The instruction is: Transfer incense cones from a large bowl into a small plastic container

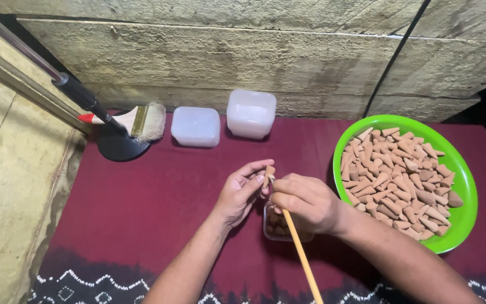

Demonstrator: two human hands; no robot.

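A home craft workshop: rough plank wall (243, 56), cloth-covered table (142, 208) (maroon), a green bowl (463, 219) of clay cones (400, 174).

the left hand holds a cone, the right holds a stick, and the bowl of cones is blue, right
Not quite: the head view shows the bowl is green. The rest stands: the left hand holds a cone and the right hand holds a stick.

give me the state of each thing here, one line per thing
left hand: pinching a brown cone
cone: held upright at the fingertips
right hand: gripping a thin wooden stick
stick: tip at the cone
green bowl: heaped with cones
small clear tub: under the hands, holds some cones
two white tubs: closed or upturned, cannot tell
paintbrush: lying flat
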